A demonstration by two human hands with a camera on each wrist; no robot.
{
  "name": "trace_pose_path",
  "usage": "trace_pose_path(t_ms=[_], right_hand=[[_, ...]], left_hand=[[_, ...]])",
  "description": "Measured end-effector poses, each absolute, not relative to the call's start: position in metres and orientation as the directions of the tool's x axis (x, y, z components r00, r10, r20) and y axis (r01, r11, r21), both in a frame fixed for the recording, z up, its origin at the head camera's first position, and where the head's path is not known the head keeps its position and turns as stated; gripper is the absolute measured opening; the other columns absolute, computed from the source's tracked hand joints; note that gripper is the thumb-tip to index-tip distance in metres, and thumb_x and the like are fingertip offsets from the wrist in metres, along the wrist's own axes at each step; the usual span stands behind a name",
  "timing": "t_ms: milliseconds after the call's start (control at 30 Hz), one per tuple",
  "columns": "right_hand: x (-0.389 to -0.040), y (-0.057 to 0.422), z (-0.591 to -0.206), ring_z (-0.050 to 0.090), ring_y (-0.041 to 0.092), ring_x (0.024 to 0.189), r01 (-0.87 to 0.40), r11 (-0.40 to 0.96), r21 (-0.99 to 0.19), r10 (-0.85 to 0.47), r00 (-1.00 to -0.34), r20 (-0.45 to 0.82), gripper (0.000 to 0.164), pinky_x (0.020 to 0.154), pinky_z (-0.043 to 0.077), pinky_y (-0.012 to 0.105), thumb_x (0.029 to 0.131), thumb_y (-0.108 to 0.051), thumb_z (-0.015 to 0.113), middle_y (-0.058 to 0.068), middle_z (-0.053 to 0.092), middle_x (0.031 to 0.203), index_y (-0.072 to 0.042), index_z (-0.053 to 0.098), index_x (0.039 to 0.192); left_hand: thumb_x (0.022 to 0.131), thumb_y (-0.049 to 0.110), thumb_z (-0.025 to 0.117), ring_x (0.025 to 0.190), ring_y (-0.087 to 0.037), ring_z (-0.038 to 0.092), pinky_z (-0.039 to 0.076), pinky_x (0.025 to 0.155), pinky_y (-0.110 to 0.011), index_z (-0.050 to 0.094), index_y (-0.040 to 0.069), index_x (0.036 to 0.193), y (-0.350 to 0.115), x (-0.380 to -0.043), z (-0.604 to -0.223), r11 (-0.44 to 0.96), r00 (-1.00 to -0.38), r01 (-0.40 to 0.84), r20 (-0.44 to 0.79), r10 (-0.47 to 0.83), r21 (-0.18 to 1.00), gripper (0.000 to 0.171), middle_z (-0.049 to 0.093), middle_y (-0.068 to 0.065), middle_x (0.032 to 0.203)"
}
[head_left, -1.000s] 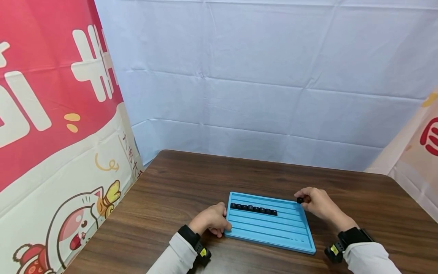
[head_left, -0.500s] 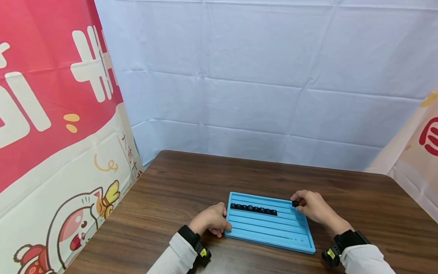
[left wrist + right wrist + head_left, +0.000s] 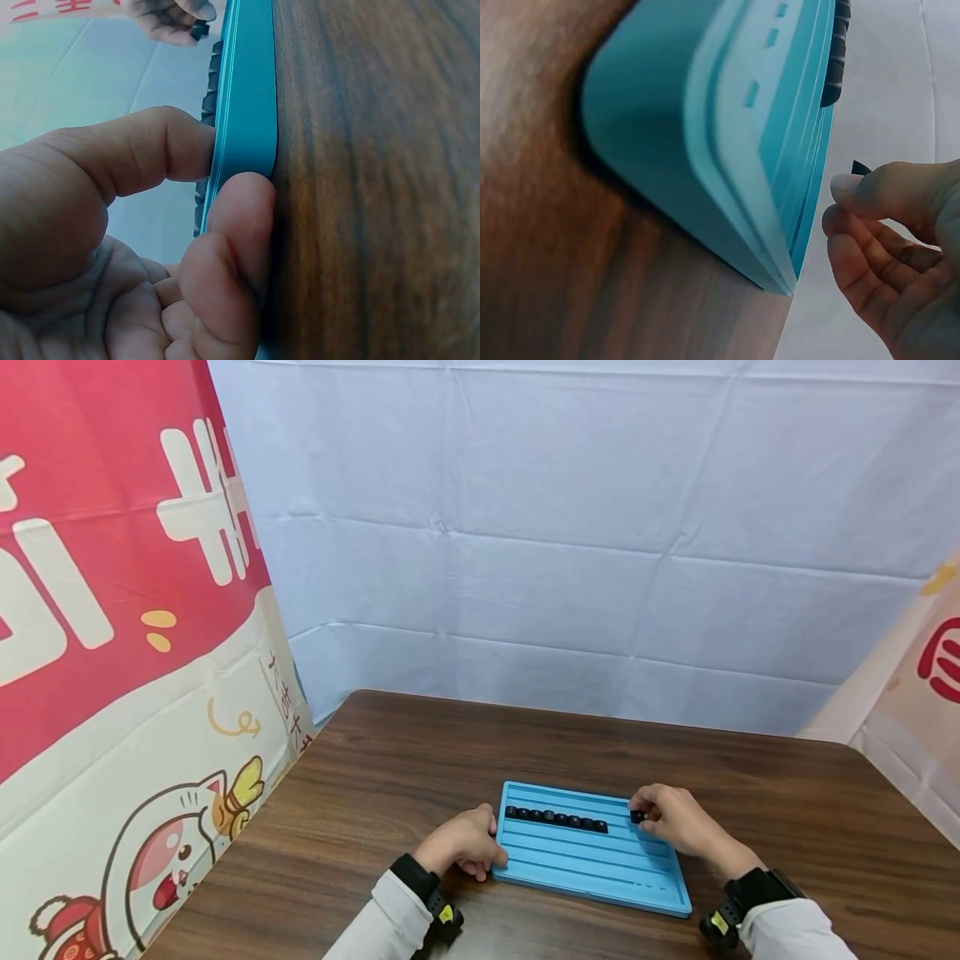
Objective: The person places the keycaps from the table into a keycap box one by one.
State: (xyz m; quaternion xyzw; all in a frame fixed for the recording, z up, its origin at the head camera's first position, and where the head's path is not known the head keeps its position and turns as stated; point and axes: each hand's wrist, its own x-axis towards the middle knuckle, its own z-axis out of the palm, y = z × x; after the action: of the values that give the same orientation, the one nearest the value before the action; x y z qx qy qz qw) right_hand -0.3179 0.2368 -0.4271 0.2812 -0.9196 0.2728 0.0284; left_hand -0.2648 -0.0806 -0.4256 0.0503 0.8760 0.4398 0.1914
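Note:
A light blue tray [image 3: 581,864] with long parallel ridges lies flat on the table. Side by side along one of its upper ridges runs a row of black keycaps [image 3: 555,817], starting near the left rim. My left hand [image 3: 465,842] grips the tray's left edge; in the left wrist view the thumb lies over the rim and fingertips [image 3: 244,202] touch the side wall. Above the tray's upper right part, my right hand [image 3: 681,820] pinches one black keycap [image 3: 637,817] between thumb and fingers. Most of that keycap [image 3: 861,168] is hidden by the thumb in the right wrist view.
The brown wooden table [image 3: 405,760] extends around the tray on all sides. A pale cloth [image 3: 555,543] hangs behind its far edge. A printed red and cream banner [image 3: 150,693] hangs on the left, another [image 3: 922,710] on the right.
My right hand has moved left and slightly nearer with its keycap, from the tray's far right corner towards the end of the row. The left hand and tray have stayed put.

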Motion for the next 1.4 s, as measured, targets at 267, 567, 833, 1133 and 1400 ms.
trace_pose_path(t_ms=[267,567,833,1133,1400], right_hand=[[-0.315,0.231,-0.43,0.048,0.014,0.067,-0.52,0.686,-0.509,-0.503,-0.844,0.183,0.019,0.055,0.043,0.029,0.076,0.011,0.067,0.001,0.056,0.078,0.0,0.064,0.091],[-0.313,0.224,-0.435,0.051,0.013,0.071,-0.543,0.675,-0.5,-0.534,-0.827,0.177,0.021,0.058,0.046,0.028,0.075,0.012,0.067,0.002,0.057,0.082,-0.001,0.063,0.091],[-0.312,0.221,-0.438,0.05,0.013,0.069,-0.543,0.662,-0.518,-0.543,-0.823,0.168,0.02,0.057,0.045,0.028,0.074,0.011,0.068,0.001,0.056,0.079,0.0,0.063,0.09],[-0.314,0.218,-0.44,0.05,0.012,0.07,-0.554,0.657,-0.511,-0.555,-0.814,0.17,0.019,0.057,0.045,0.027,0.074,0.009,0.069,0.001,0.056,0.082,-0.001,0.064,0.09],[-0.313,0.216,-0.441,0.049,0.012,0.071,-0.563,0.647,-0.514,-0.562,-0.808,0.176,0.018,0.058,0.044,0.026,0.075,0.007,0.07,0.001,0.055,0.084,-0.002,0.065,0.09]], left_hand=[[0.076,-0.002,0.07,0.037,-0.016,0.048,0.038,0.034,-0.024,0.044,0.0,0.091,-0.08,-0.265,-0.425,0.61,-0.918,-0.079,-0.296,0.263,0.788,0.031,0.053,-0.01,0.054],[0.077,-0.002,0.069,0.037,-0.015,0.048,0.038,0.035,-0.023,0.042,0.001,0.091,-0.082,-0.265,-0.425,0.606,-0.913,-0.084,-0.304,0.271,0.791,0.031,0.052,-0.008,0.053],[0.077,-0.001,0.069,0.037,-0.015,0.048,0.038,0.035,-0.023,0.042,0.001,0.091,-0.084,-0.264,-0.426,0.619,-0.915,-0.08,-0.303,0.265,0.781,0.03,0.052,-0.008,0.053],[0.076,0.0,0.07,0.038,-0.015,0.049,0.038,0.035,-0.023,0.043,0.001,0.09,-0.084,-0.265,-0.429,0.616,-0.918,-0.093,-0.307,0.251,0.782,0.031,0.053,-0.008,0.054],[0.075,0.0,0.071,0.038,-0.015,0.049,0.038,0.035,-0.023,0.044,0.0,0.09,-0.083,-0.264,-0.429,0.624,-0.918,-0.093,-0.31,0.249,0.776,0.03,0.052,-0.008,0.054]])
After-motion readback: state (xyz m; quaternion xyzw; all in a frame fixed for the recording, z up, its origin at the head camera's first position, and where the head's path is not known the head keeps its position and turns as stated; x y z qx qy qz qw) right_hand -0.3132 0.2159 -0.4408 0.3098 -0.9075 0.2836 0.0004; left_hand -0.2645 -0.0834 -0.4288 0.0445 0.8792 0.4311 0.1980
